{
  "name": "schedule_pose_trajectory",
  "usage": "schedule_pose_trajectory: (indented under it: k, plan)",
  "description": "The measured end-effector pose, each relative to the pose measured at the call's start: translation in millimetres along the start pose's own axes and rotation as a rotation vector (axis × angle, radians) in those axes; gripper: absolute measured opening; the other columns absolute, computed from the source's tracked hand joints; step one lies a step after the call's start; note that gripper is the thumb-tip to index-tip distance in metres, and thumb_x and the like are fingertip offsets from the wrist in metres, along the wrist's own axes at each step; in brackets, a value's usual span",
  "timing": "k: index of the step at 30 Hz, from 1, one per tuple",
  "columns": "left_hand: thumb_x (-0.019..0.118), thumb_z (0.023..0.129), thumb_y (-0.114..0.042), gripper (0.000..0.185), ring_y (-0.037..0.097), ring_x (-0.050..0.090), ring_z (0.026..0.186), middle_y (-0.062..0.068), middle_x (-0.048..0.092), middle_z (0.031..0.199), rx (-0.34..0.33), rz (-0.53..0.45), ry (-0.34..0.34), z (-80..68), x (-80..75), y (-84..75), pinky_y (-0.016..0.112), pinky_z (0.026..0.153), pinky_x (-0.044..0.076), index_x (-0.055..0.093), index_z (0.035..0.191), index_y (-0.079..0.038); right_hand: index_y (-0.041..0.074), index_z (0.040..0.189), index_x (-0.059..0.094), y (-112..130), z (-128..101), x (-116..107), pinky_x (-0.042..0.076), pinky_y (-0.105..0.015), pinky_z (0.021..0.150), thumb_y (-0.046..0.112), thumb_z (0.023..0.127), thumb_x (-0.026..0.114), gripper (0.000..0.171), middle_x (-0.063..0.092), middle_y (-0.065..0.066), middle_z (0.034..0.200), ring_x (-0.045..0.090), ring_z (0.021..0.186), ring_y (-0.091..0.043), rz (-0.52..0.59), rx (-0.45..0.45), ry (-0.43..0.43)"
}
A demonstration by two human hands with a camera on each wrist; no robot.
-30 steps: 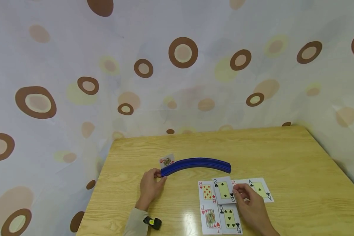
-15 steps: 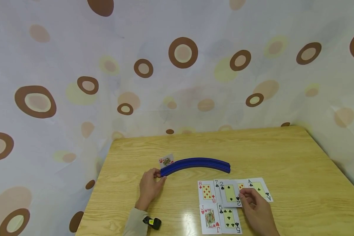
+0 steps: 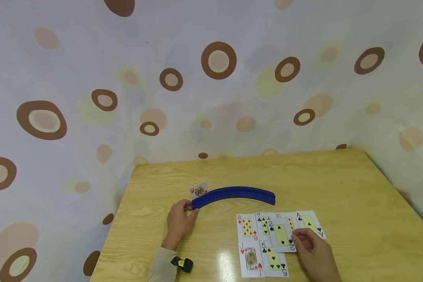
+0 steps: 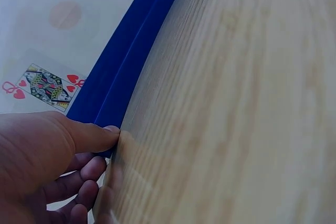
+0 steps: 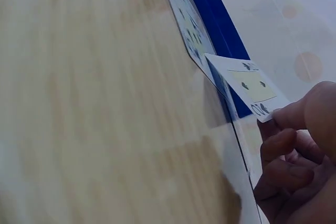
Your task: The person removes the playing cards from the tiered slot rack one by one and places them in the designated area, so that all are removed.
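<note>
My left hand holds the left end of a curved blue playing-card holder, thumb on its near side in the left wrist view. A queen of hearts stands in the holder's groove at that end. Between thumb and fingers, my right hand pinches the two of spades by its right edge. That card is tilted in the right wrist view and overlaps the seven of clubs, ten of diamonds and five of clubs in the head view.
Face up on the wooden table lie the eight of diamonds, jack of hearts and ace of clubs, beside the overlapped cards. A dotted sheet hangs behind and at both sides of the table.
My right hand has moved right and nearer to me with the two of spades, uncovering the seven of clubs and part of the ten of diamonds. The left hand and holder have stayed put.
</note>
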State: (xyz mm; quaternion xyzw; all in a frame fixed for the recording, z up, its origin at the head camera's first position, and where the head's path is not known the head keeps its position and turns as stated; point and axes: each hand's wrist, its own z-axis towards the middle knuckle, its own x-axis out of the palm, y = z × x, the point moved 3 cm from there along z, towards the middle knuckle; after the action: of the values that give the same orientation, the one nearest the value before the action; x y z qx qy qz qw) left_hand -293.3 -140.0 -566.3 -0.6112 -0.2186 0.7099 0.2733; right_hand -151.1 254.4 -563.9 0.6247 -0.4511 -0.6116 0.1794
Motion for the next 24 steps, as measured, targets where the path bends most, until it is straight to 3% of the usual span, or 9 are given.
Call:
schedule_pose_trajectory:
  k: [3,8,24]
  plan:
    - [0.087,0.092,-0.02,0.025,0.023,0.068,0.094,0.004,0.076,0.093,-0.005,-0.003,-0.002,1.1,-0.2,-0.1,0.043,0.085,0.053,0.076,0.108,-0.004,0.003,0.125,0.072,-1,0,-10,0.051,-0.02,0.074,0.018,0.107,0.069,0.024,0.076,-0.01,0.108,0.063,0.083,-0.006,-0.018,-0.018,0.012]
    - [0.087,0.092,-0.02,0.025,0.022,0.066,0.094,0.004,0.075,0.093,-0.018,-0.003,0.01,1.3,0.0,1.7,0.041,0.084,0.051,0.075,0.107,-0.004,0.001,0.128,0.071,-5,1,-22,0.05,-0.021,0.072,0.022,0.108,0.068,0.03,0.076,-0.009,0.107,0.064,0.086,-0.012,-0.065,0.028,0.059]
    - [0.087,0.092,-0.02,0.026,0.023,0.067,0.094,0.005,0.075,0.093,-0.005,-0.009,0.006,1.1,-0.1,2.5,0.04,0.085,0.051,0.075,0.108,-0.003,-0.002,0.122,0.073,-21,-12,-36,0.046,-0.022,0.067,0.018,0.104,0.071,0.027,0.078,-0.003,0.098,0.063,0.082,-0.014,-0.148,0.082,0.122]
